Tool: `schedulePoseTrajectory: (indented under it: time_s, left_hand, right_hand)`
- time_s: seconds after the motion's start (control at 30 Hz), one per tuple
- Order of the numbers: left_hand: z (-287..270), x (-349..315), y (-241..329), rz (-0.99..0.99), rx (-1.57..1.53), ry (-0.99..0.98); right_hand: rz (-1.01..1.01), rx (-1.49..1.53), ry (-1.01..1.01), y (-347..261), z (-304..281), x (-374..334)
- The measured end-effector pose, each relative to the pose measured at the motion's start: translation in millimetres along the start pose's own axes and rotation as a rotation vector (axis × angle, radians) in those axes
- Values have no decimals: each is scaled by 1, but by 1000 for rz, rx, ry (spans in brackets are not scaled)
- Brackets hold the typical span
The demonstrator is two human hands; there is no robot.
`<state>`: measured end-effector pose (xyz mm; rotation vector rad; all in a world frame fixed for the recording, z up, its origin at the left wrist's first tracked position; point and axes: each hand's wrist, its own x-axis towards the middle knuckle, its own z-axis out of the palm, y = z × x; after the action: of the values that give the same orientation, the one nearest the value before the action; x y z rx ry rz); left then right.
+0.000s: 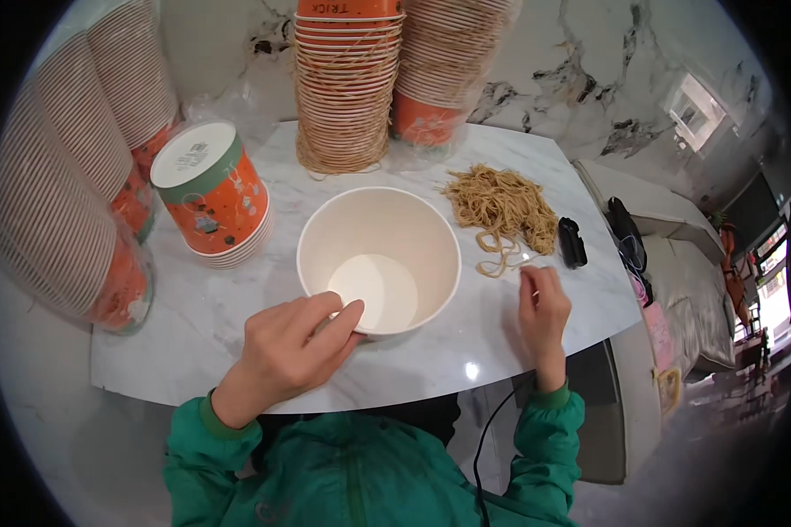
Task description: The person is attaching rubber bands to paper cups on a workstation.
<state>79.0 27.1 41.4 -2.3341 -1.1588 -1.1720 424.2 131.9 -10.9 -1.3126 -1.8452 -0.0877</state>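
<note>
A white-lined paper bucket (431, 263) stands before me with its open mouth toward me. My left hand (294, 347) grips its near rim, thumb and fingers closed on the wall. To the right of the bucket is a tangled heap of tan twine cords (505, 206). My right hand (543, 307) is at the heap's near edge, its thumb and forefinger pinched together. A loose cord (492, 263) runs out of the heap to those fingertips; the pinched end itself is hidden.
A short upside-down stack of orange and green buckets (215, 202) stands at left. Behind is a tall bucket stack (347, 105) hung with cords, beside a bagged stack (431, 114). Bagged stacks (61, 193) line the far left. A black object (572, 243) lies right of the heap.
</note>
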Motion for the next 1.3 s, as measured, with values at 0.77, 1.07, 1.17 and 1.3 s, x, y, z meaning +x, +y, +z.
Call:
schedulePoseTrajectory:
  time_s: [0.77,1.07,1.17,1.3]
  left_hand:
    - [-11,-21,15,-166,-228,132]
    - [34,-30,54,-702,-752,-184]
    - [31,-41,51,-818,-971,-176]
    - [8,-37,44,-972,-912,-190]
  right_hand:
    - [-148,93,-92,-7,9,-6]
    - [-449,384,-265,-121,21,-34]
    - [-548,414,-196,-135,24,-30]
    - [-568,444,-221,-133,36,-26]
